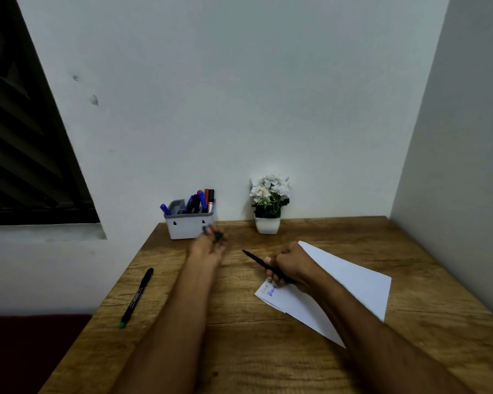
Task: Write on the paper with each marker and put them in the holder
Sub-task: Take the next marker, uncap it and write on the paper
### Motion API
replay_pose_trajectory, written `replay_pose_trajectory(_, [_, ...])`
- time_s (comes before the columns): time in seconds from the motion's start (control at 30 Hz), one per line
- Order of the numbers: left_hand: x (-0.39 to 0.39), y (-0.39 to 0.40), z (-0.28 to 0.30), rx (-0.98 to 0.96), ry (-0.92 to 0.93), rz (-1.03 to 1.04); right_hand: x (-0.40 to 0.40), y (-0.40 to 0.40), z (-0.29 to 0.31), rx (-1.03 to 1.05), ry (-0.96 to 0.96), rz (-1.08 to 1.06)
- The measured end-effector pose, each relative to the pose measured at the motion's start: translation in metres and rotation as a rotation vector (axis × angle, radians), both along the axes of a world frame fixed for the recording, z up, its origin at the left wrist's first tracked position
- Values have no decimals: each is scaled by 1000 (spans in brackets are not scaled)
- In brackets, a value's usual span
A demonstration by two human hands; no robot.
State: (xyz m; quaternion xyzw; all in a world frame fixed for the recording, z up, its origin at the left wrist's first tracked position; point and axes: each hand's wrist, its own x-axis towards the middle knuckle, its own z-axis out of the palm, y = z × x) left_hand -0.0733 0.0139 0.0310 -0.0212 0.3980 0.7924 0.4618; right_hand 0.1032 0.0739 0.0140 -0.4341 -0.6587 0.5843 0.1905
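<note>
Two hands share the work here. Your right hand (289,268) closes its grip round a dark marker (264,265) above the near-left corner of the paper (350,275), with its far end slanting up and to the left. Your left hand (211,244) reaches out just in front of the holder (187,227) and pinches a small green piece (218,236), probably the cap of that marker; motion blur makes this uncertain. The paper lies flat on the counter (239,351), to the right of centre, and blue script (271,291) already shows on its near-left corner.

The step in hand appears to be writing with the uncapped marker. To do it well, lower the tip onto bare paper beside the blue script, not over it. Keep your wrist resting on the sheet so that it cannot slide on the wood. Hold the cap ready in your left hand, press it on fully afterwards, then drop the marker upright into the holder.

The holder is a grey box with inner dividers, standing against the wall at the back-left of the counter. It contains several markers, blue, black and red, leaning at angles; one blue marker juts out at its left edge. The exact count cannot be told. Another marker with a green end (137,297) lies on the counter near the left edge, well apart from the holder. A white pot of white flowers (269,204) stands at the back.
</note>
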Motion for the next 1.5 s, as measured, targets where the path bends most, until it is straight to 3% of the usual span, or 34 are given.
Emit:
replay_pose_trajectory(0.07, [-12, -3, 7, -178, 297, 31, 9, 6, -7, 4, 16, -39])
replay_pose_trajectory(0.27, [8, 16, -21, -680, 1299, -126, 10, 10, -20, 82, 210, -123])
replay_pose_trajectory(0.33, [9, 19, -32, -753, 1473, -136, 12, 10, -18, 135, 222, -144])
replay_pose_trajectory(0.7, [16, 8, -47, -774, 1703, -98, 33, 29, -17, -25, 508, -121])
replay_pose_trajectory(0.83, [23, 1, -48, -598, 1801, -67, 41, 30, -19, 22, 540, -126])
replay_pose_trajectory(0.93, [30, -3, -49, -361, 1975, -223, 47, 34, -22, 83, 524, -154])
replay_pose_trajectory(1.07, [34, -6, -56, -225, 2069, -457, 53, 38, -26, 170, 472, -222])
replay_pose_trajectory(1.2, [37, -10, -62, -150, 2107, -588, 58, 42, -29, 229, 418, -225])
replay_pose_trajectory(1.5, [32, -7, -71, -116, 2187, -675, 53, 43, -34, 352, 280, -178])
